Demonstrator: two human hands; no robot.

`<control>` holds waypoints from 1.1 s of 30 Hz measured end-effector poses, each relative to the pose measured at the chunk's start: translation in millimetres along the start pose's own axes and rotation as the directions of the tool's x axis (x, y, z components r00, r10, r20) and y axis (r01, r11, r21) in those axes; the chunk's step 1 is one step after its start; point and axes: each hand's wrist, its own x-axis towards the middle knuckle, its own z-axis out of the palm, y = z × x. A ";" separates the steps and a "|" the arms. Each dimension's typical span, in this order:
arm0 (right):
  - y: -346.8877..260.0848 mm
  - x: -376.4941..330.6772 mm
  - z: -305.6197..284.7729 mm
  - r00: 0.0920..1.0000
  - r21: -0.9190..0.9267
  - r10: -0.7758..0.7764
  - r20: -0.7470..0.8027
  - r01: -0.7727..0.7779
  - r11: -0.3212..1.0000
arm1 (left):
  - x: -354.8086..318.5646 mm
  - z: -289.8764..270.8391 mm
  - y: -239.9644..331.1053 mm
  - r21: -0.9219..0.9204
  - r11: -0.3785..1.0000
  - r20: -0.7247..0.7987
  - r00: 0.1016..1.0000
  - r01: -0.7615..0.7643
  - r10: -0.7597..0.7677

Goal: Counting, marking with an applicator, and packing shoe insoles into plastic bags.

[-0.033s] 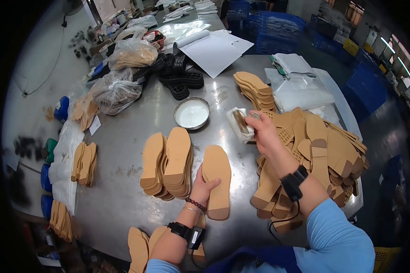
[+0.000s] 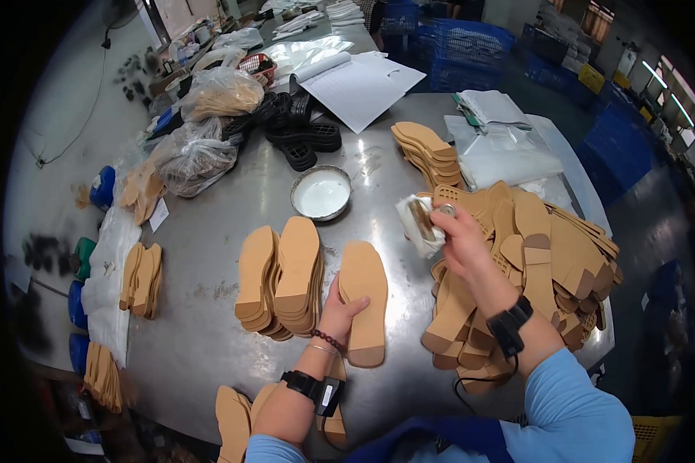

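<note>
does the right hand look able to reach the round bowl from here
Probably yes: past the white-wrapped tool it grips, only tabletop seems to lie between the right hand and the round bowl.

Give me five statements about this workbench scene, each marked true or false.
1. The left hand holds a tan sole. True.
2. The right hand is empty. False: it grips a white pad.
3. A round bowl stands on the table. True.
4. The black soles lie inside the bowl. False: they lie beyond it.
5. A bead bracelet circles the left wrist. True.
</note>
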 end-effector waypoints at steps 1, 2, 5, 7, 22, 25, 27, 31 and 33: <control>-12.6 -35.4 -21.1 0.999 0.030 0.028 -0.019 -0.027 0.999 | 11.7 -3.7 -0.8 0.019 1.000 -0.021 1.000 -0.019 0.019; -29.3 -74.9 -37.9 0.998 0.057 0.051 -0.046 -0.048 0.997 | 21.9 -2.7 -1.7 0.037 0.999 -0.034 0.999 -0.033 0.035; -49.6 -170.1 -86.3 0.976 0.048 0.113 -0.185 -0.105 0.993 | 52.4 -18.2 -10.9 0.090 0.992 -0.081 0.994 0.086 -0.079; -52.8 -221.9 -112.1 0.955 0.038 0.144 -0.261 -0.139 0.990 | 63.1 -30.8 -14.9 0.148 0.982 -0.091 0.990 0.121 -0.109; -18.6 -363.0 -207.4 0.847 0.228 0.165 -0.506 -0.053 0.972 | 133.9 174.9 0.6 0.289 -0.844 0.787 0.614 -0.452 -0.059; -22.5 -380.0 -212.8 0.827 0.195 0.134 -0.546 -0.030 0.980 | 156.5 192.0 -15.6 0.310 -0.803 0.723 0.675 -0.509 -0.150; -24.6 -387.0 -215.9 0.809 0.178 0.125 -0.574 -0.025 0.984 | 172.4 191.3 -28.9 0.359 -0.744 0.781 0.618 -0.563 -0.091; -22.1 -397.1 -231.6 0.770 0.180 0.126 -0.625 -0.014 0.983 | 193.6 192.0 -36.9 0.223 -0.794 0.829 0.538 -0.565 -0.150; -19.2 -399.4 -234.3 0.779 0.152 0.109 -0.617 -0.019 0.988 | 197.1 200.1 -32.4 0.200 -0.786 0.826 0.532 -0.585 -0.185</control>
